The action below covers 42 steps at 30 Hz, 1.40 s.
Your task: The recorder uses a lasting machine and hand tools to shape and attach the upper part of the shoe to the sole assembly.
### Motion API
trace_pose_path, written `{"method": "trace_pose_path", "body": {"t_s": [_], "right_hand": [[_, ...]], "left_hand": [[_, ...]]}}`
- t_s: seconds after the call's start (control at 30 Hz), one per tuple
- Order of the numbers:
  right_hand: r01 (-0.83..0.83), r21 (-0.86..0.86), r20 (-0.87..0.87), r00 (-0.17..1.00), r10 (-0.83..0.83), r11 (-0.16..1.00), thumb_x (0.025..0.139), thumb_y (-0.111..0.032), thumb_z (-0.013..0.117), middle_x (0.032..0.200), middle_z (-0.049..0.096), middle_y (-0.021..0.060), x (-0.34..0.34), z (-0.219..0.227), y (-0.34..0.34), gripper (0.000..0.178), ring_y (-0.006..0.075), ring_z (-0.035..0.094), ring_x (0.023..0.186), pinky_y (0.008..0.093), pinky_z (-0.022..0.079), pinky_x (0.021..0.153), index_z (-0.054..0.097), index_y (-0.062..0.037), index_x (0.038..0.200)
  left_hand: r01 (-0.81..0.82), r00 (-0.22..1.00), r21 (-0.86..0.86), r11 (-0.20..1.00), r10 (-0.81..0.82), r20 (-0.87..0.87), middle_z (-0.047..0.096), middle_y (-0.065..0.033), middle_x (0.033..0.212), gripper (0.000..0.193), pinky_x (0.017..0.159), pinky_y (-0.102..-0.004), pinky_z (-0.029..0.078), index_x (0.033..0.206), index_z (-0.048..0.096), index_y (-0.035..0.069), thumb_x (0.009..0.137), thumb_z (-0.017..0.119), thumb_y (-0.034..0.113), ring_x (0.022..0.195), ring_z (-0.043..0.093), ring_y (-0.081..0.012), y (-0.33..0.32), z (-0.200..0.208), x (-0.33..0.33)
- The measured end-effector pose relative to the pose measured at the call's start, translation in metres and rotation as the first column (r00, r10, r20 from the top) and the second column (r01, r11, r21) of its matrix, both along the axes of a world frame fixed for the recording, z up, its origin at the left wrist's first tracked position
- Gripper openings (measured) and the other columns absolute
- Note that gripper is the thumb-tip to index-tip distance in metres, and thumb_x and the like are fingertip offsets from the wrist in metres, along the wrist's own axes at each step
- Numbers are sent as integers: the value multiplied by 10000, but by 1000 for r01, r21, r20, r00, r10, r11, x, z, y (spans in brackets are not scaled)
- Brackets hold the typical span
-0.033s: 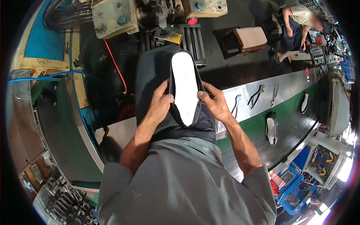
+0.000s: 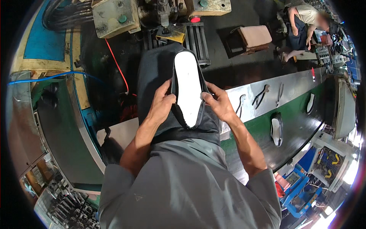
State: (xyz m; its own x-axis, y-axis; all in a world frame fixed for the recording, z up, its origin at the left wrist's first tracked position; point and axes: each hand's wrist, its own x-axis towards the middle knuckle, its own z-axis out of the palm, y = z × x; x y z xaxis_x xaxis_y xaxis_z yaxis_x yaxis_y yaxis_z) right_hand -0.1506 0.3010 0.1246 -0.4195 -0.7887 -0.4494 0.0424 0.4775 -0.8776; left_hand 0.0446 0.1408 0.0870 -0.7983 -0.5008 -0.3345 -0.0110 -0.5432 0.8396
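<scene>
A dim workshop floor surrounded the seated person, with a machine (image 2: 114, 17) ahead and a metal ledge (image 2: 299, 87) alongside a green belt (image 2: 248, 139) to the right. Pliers (image 2: 261, 96) lay on the ledge, and two other shoes (image 2: 276, 131) (image 2: 310, 103) sat on the belt. Farther off, a co-worker (image 2: 305, 17) bent over a cluttered bench.

The shoe piece (image 2: 188, 89), white sole face up in a black upper, was above the dark cloth (image 2: 154, 78) over the lap; whether it rested there could not be told. The left hand (image 2: 162, 104) and right hand (image 2: 219, 104) pinched its opposite sides, thumbs over the edges, other fingers curled round and partly hidden, with no slack showing.

Both grips sat nearer the pointed end, so the rounded end could have tipped if the thumbs eased. Uneven squeezing might have twisted the piece or creased the upper, and a hard outward pull could have strained its edge
</scene>
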Motion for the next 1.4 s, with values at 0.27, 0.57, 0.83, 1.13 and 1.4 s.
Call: {"method": "trace_pose_path", "body": {"t_s": [0.27,0.57,0.83,1.13,1.4], "right_hand": [[-116,-8,214,970,115,993,998,-163,695,1539,549,227,-18,12,10,757,268,559,1359,374,456,1153,381,72,1646],[3,3,277,961,-4,1000,987,-145,684,1642,466,283,-1,16,5,809,324,546,1446,387,426,1220,324,61,1681],[-261,-56,-214,946,244,964,972,-220,708,1567,558,296,20,37,-5,807,370,623,1347,402,514,1117,380,12,1672],[-206,-108,-223,958,178,972,990,-383,817,1563,541,288,12,46,-101,875,351,506,1485,435,407,1223,410,44,1636],[-190,-275,-485,874,35,942,961,-269,842,1472,618,230,37,27,-105,773,353,556,1366,436,442,1164,492,14,1590]], "left_hand": [[171,980,-20,985,-168,107,484,-179,1630,848,1249,-396,382,1693,308,-28,875,507,-132,1486,490,-268,-4,24,-4],[129,992,164,978,-128,-20,380,-217,1701,921,1283,-436,341,1738,203,12,938,660,-1,1557,404,-309,-3,10,4],[129,989,83,988,-123,-77,621,-111,1477,704,1182,-366,433,1647,437,26,1031,734,195,1383,556,-200,-110,26,-34],[298,948,-461,835,-316,42,646,-126,1437,565,1180,-365,426,1543,587,23,1040,706,251,1346,592,-225,-122,72,-27],[147,981,-698,701,-191,15,642,-167,1412,515,1191,-399,417,1450,663,19,1017,715,293,1361,583,-290,-117,49,-16]]}}
